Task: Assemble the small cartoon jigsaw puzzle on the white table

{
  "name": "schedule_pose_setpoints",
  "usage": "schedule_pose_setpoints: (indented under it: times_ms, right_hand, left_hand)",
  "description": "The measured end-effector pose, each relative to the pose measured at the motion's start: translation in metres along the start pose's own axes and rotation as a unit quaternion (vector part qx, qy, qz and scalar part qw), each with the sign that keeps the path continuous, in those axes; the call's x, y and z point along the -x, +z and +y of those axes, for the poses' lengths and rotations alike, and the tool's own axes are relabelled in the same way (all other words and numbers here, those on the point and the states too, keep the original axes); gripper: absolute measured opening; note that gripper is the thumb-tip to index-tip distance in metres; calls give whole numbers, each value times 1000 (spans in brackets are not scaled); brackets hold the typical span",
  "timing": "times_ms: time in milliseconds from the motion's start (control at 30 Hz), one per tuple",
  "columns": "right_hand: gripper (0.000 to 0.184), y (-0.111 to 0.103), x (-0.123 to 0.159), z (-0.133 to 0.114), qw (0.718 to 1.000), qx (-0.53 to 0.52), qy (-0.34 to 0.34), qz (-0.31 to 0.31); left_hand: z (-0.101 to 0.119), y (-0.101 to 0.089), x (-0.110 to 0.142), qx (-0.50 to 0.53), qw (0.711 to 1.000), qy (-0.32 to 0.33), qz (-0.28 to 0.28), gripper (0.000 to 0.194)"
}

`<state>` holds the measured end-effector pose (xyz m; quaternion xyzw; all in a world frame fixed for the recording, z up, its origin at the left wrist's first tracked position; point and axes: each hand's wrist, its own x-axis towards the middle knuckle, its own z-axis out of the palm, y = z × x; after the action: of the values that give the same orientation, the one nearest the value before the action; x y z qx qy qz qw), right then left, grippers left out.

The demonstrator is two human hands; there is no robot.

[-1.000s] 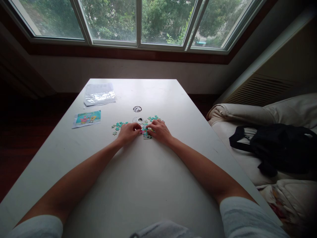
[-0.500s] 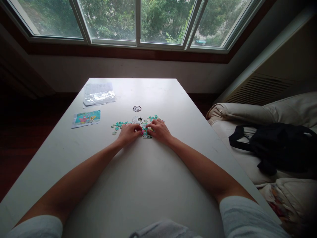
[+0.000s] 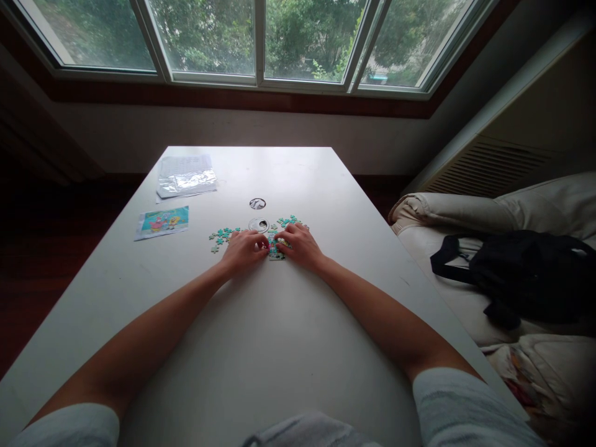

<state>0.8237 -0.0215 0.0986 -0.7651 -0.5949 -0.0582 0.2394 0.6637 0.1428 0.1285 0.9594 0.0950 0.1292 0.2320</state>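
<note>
A partly joined jigsaw puzzle (image 3: 277, 249) lies on the white table between my two hands. My left hand (image 3: 245, 251) is at its left side, thumb and fingertips closed on a small pinkish puzzle piece (image 3: 267, 246) at the puzzle's edge. From the right, my right hand (image 3: 300, 246) rests with its fingers bent over the puzzle, thumb and fingertips touching it and covering part of it. Loose green puzzle pieces (image 3: 222, 236) are scattered beyond my left hand, and another group of loose pieces (image 3: 289, 220) lies just past my right fingers.
A cartoon picture sheet (image 3: 162, 223) and a clear plastic packet with papers (image 3: 187, 176) lie at the table's left. Two round pieces, a metal-looking disc (image 3: 259, 225) and an oval one (image 3: 257, 203), sit ahead. A black bag (image 3: 531, 276) rests on the sofa (image 3: 456, 310) at right.
My left fingertips have shifted very slightly at the puzzle's left edge. My right hand looks almost still.
</note>
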Motion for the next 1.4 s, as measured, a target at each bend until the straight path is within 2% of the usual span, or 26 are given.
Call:
schedule_pose_setpoints:
  times_ms: [433,700,800,933,1000,1067,1167,1400]
  right_hand:
    - [20,-1,0,0,1000,-3,9,-6]
    - [20,-3,-2,1,1000,-14,11,-5]
    - [21,-13,-5,17,998,-38,37,25]
    - [21,-30,-8,55,989,-43,123,70]
    - [20,-36,-8,74,986,-47,149,51]
    - [19,-38,-6,87,988,-66,142,5]
    - [19,-36,-4,94,991,-70,115,-25]
    - [17,-32,-3,91,993,-40,109,-19]
  left_hand:
    - [3,5,1,-41,999,-3,7,13]
    - [6,0,3,-109,993,54,-6,19]
    - [5,-3,4,-113,991,70,-16,20]
    - [3,-3,5,-119,990,78,-18,24]
    - [3,-3,5,-124,989,83,-16,25]
    - [4,-3,5,-129,988,85,-13,27]
    - [4,-1,5,-130,988,83,-6,27]
    - [0,3,4,-89,994,66,15,21]
